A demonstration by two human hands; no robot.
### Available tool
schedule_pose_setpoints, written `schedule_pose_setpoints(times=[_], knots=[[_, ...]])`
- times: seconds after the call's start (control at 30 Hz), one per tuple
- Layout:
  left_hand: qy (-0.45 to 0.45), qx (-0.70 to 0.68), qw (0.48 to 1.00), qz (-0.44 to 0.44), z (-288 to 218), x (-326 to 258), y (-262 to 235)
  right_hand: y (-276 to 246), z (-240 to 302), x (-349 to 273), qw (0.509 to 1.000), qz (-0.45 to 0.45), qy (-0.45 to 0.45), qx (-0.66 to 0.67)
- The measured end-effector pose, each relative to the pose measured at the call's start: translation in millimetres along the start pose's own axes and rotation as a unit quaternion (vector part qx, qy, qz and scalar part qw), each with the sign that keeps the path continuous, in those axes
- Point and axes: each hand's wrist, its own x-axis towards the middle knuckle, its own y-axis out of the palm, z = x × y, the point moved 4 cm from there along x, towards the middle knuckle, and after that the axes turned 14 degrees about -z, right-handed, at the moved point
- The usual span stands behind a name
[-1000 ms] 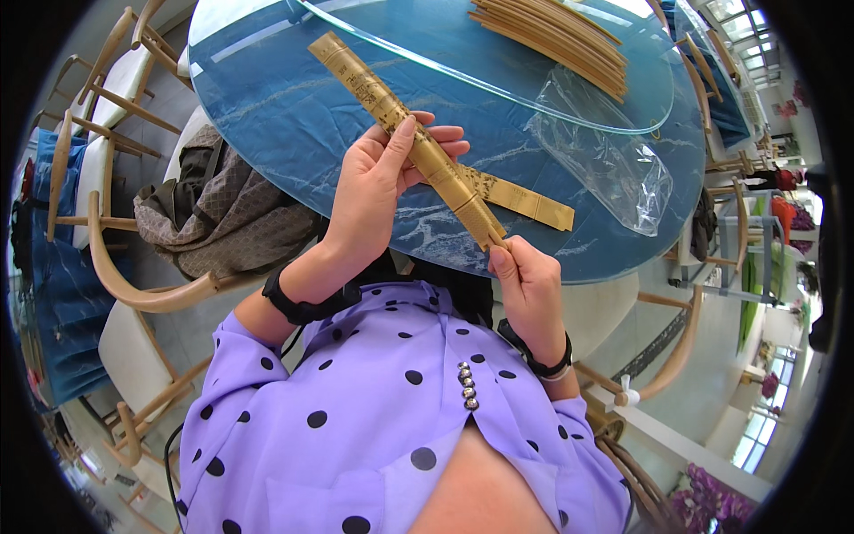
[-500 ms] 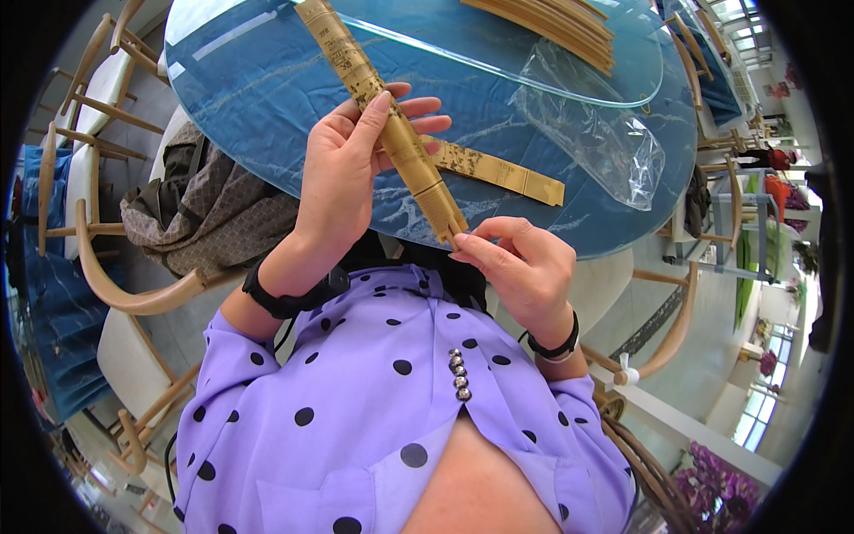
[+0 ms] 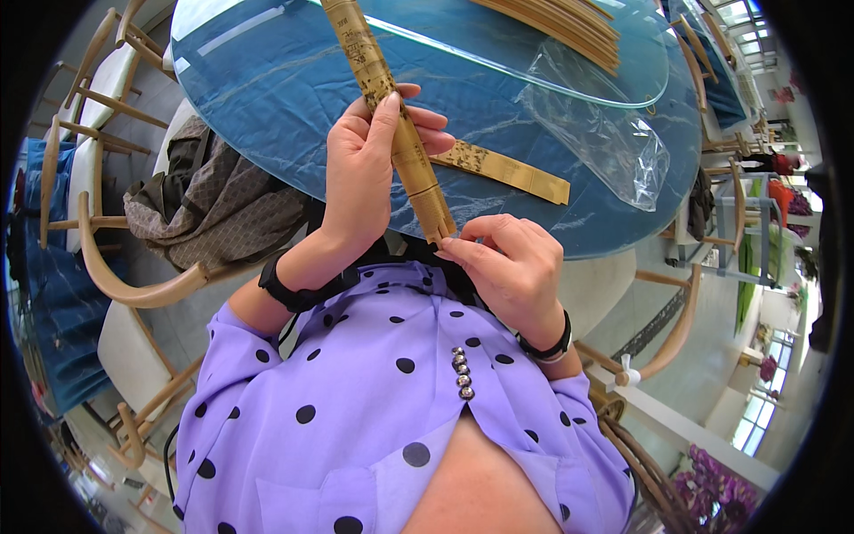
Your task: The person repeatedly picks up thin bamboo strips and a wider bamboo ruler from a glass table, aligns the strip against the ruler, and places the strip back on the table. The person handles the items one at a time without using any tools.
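A long folded bamboo fan (image 3: 391,116) with dark markings slants from the top of the view down toward my chest. My left hand (image 3: 369,173) is wrapped around its middle. My right hand (image 3: 507,262) pinches its lower end with fingertips, just above my purple dotted shirt. A loose flat bamboo strip (image 3: 511,169) lies on the round blue table (image 3: 267,107) behind my hands.
A crumpled clear plastic bag (image 3: 605,133) lies on the table's right side, beside a pile of bamboo slats (image 3: 569,27) on a glass turntable. A chair with a grey-brown garment (image 3: 209,200) stands to my left. Wooden chairs ring the table.
I have drawn the fan closer to my body and more upright. My right hand shifted from under the fan to pinching its lower tip.
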Motion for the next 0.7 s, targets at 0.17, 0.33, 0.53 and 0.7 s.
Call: schedule_pose_setpoints(times=[0.17,0.33,0.53,0.7], knots=[[0.004,-0.063,0.998,-0.010,7,1,12,6,3,6,1.000,0.007,-0.005,0.002],[-0.041,-0.034,0.999,-0.009,7,-3,19,12,3,10,1.000,0.005,-0.023,-0.005],[-0.061,-0.019,0.998,0.002,10,-5,17,15,3,12,0.999,-0.020,-0.023,-0.023],[-0.076,-0.019,0.997,0.001,14,-2,16,12,0,16,0.999,0.006,-0.028,-0.017]])
